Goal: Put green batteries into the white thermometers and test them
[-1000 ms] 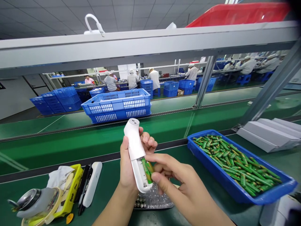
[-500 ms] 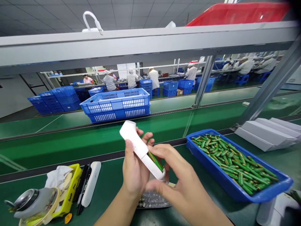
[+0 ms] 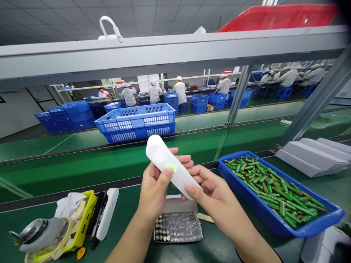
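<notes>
A white forehead thermometer (image 3: 179,179) is held tilted above the bench, its lit display side facing me. A green glow shows at its button, and faint lit marks show on the display near its upper end. My left hand (image 3: 156,186) is closed around its middle, thumb on the glowing button. At the lower end, my right hand (image 3: 210,190) grips it with the thumb on the front. Its battery side is turned away and hidden. Below the hands lies an open box (image 3: 189,226) with upright batteries (image 3: 162,232) along its left part and clear plastic over the rest.
At right stands a blue tray (image 3: 307,233) heaped with green batteries (image 3: 271,186). White cartons (image 3: 309,157) lie behind it. To the left are a yellow bin (image 3: 83,226), pens (image 3: 95,215), a white case (image 3: 108,213) and a dispenser bottle (image 3: 41,233). Blue crates (image 3: 137,124) stand ahead; people work beyond.
The thermometer has been turned over, from its open battery compartment to its lit front. My right hand has gone from the batteries to the lower end. My left thumb is now on the button.
</notes>
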A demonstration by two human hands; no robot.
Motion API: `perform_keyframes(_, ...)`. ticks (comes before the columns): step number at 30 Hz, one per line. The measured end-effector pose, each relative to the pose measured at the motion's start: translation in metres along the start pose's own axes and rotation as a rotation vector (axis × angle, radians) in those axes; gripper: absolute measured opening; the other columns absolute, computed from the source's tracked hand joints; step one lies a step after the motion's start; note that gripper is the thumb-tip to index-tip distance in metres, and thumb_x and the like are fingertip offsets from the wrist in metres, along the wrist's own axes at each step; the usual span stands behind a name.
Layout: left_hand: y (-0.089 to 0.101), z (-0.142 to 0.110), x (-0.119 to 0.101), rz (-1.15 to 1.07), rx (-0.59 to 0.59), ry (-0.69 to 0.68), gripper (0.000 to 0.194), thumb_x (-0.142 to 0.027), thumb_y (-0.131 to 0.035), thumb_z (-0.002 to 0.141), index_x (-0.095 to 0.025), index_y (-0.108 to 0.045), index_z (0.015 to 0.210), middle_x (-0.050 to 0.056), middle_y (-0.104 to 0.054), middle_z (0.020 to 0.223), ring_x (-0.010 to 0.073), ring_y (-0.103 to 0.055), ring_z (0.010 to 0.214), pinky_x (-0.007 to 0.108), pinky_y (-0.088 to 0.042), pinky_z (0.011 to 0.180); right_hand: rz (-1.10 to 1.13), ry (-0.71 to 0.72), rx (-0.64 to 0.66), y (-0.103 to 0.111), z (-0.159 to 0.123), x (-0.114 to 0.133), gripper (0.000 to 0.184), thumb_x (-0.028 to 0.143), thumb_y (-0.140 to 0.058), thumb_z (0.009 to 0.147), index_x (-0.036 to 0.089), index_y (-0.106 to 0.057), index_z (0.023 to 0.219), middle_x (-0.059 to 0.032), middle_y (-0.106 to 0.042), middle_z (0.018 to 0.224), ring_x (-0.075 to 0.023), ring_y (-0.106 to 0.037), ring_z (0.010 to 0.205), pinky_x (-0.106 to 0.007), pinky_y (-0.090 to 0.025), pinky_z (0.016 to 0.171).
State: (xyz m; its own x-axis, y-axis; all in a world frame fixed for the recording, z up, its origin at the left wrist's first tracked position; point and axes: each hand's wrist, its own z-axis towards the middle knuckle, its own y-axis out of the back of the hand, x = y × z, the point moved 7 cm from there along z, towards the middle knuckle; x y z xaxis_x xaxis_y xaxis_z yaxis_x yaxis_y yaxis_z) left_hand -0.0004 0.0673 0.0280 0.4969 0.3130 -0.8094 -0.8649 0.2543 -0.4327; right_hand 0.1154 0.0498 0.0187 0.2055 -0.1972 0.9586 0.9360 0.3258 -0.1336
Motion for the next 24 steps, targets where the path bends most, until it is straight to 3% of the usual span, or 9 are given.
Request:
perform_keyframes(4, 0.004, 0.003, -0.003, -0.041, 0.141, -0.006, 0.045, -0.049, -0.079, 0.064, -0.021, -0.068, 0.098, 0.006, -0.069, 0.099, 0.0232, -0.064, 0.097, 0.032, -0.053, 0.086, 0.163, -0.106, 0.162, -0.014, 0.000, -0.009, 0.032, 0.044, -0.065, 0.082, 0.015, -0.059, 0.094, -0.0038, -0.066, 0.078, -0.0114, -0.059, 0.061, -0.025, -0.048, 0.063)
perform_keyframes(8, 0.006, 0.004, -0.003, -0.076, 0.182, -0.026, 0.042, -0.049, -0.079, 0.063, -0.022, -0.067, 0.093, 0.002, -0.066, 0.091, 0.0183, -0.061, 0.098, 0.032, -0.039, 0.105, 0.259, -0.146, 0.229, -0.025, -0.001, -0.015, 0.034, 0.044, -0.065, 0.083, 0.014, -0.056, 0.096, -0.0058, -0.067, 0.083, -0.0104, -0.060, 0.062, -0.026, -0.048, 0.067)
perform_keyframes(11, 0.008, 0.006, 0.000, -0.088, 0.153, 0.005, 0.045, -0.050, -0.080, 0.062, -0.020, -0.067, 0.093, 0.002, -0.064, 0.089, 0.0185, -0.062, 0.094, 0.036, -0.039, 0.106, 0.128, -0.113, 0.215, -0.020, 0.000, -0.015, 0.036, 0.048, -0.059, 0.086, 0.016, -0.055, 0.101, -0.0065, -0.066, 0.090, -0.0134, -0.061, 0.069, -0.027, -0.048, 0.068)
perform_keyframes(13, 0.020, 0.012, 0.006, -0.063, 0.063, 0.054, 0.047, -0.053, -0.076, 0.065, -0.018, -0.066, 0.095, 0.004, -0.065, 0.088, 0.0202, -0.063, 0.090, 0.035, -0.048, 0.093, -0.143, -0.040, 0.096, 0.000, -0.001, -0.014, 0.035, 0.047, -0.050, 0.091, 0.019, -0.053, 0.111, -0.0071, -0.065, 0.099, -0.0175, -0.062, 0.084, -0.030, -0.048, 0.073)
perform_keyframes(15, 0.043, 0.021, 0.017, 0.046, -0.052, 0.144, 0.049, -0.057, -0.065, 0.074, -0.016, -0.064, 0.101, 0.005, -0.064, 0.081, 0.0184, -0.063, 0.076, 0.030, -0.054, 0.072, -0.505, 0.016, -0.064, 0.029, -0.005, -0.015, 0.031, 0.044, -0.041, 0.095, 0.021, -0.052, 0.113, -0.0069, -0.064, 0.100, -0.0207, -0.061, 0.091, -0.033, -0.046, 0.076)
perform_keyframes(17, 0.077, 0.031, 0.035, 0.275, -0.153, 0.300, 0.051, -0.059, -0.051, 0.082, -0.014, -0.062, 0.104, 0.003, -0.061, 0.072, 0.0148, -0.059, 0.060, 0.026, -0.049, 0.057, -0.847, -0.040, -0.138, 0.057, -0.013, -0.027, 0.027, 0.038, -0.035, 0.097, 0.021, -0.056, 0.098, -0.0067, -0.063, 0.089, -0.0228, -0.060, 0.083, -0.035, -0.044, 0.071)
perform_keyframes(20, 0.135, 0.047, 0.065, 0.613, -0.253, 0.517, 0.046, -0.051, -0.049, 0.086, -0.008, -0.064, 0.097, 0.006, -0.061, 0.068, 0.0168, -0.058, 0.056, 0.029, -0.048, 0.056, -1.140, -0.231, -0.019, 0.085, -0.026, -0.066, 0.016, 0.029, -0.048, 0.090, 0.020, -0.054, 0.079, -0.0062, -0.060, 0.079, -0.0238, -0.057, 0.074, -0.034, -0.040, 0.064)
perform_keyframes(22, 0.169, 0.057, 0.077, 0.757, -0.326, 0.539, 0.036, -0.041, -0.053, 0.087, -0.008, -0.062, 0.098, 0.008, -0.064, 0.078, 0.0193, -0.062, 0.067, 0.033, -0.050, 0.064, -1.170, -0.313, 0.100, 0.090, -0.035, -0.091, 0.007, 0.024, -0.059, 0.082, 0.019, -0.055, 0.080, -0.0067, -0.061, 0.084, -0.0248, -0.056, 0.080, -0.034, -0.040, 0.067)
perform_keyframes(24, 0.194, 0.067, 0.082, 0.898, -0.392, 0.510, 0.030, -0.035, -0.055, 0.089, -0.011, -0.059, 0.107, 0.009, -0.064, 0.098, 0.0202, -0.063, 0.084, 0.038, -0.051, 0.077, -1.153, -0.344, 0.189, 0.086, -0.041, -0.111, 0.011, 0.019, -0.064, 0.075, 0.019, -0.055, 0.081, -0.0064, -0.061, 0.088, -0.0250, -0.055, 0.085, -0.032, -0.040, 0.069)
